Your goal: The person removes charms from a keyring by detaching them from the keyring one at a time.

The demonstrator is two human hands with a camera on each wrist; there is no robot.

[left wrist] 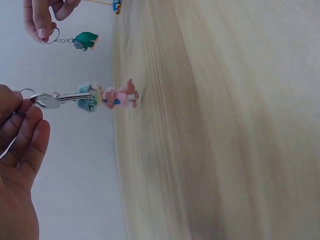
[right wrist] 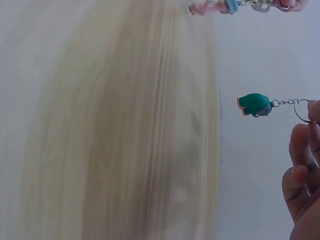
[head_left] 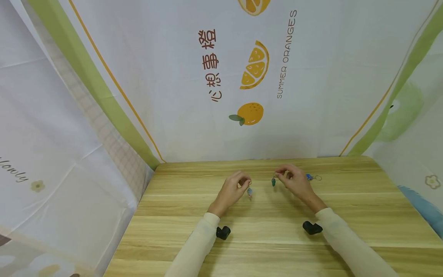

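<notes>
My left hand (head_left: 232, 191) pinches the ring of a keychain with a pink and light-blue figurine (left wrist: 120, 97). A silver key (left wrist: 50, 100) hangs on that same ring, beside the figurine. In my right hand (head_left: 295, 182), thumb and finger pinch the ring (right wrist: 301, 111) of a second keychain, whose short chain carries a green and grey figurine (right wrist: 254, 104). Both figurines dangle over the wooden table, the hands a short way apart. A blue keychain (head_left: 309, 177) lies on the table just beyond the right hand, its ring (head_left: 318, 178) to the right.
The wooden table (head_left: 194, 250) reaches back to a white printed curtain (head_left: 180, 96). Two black angled pieces show beside the sleeves, one by the left forearm (head_left: 223, 232) and one by the right (head_left: 312, 227). More curtains hang at both sides.
</notes>
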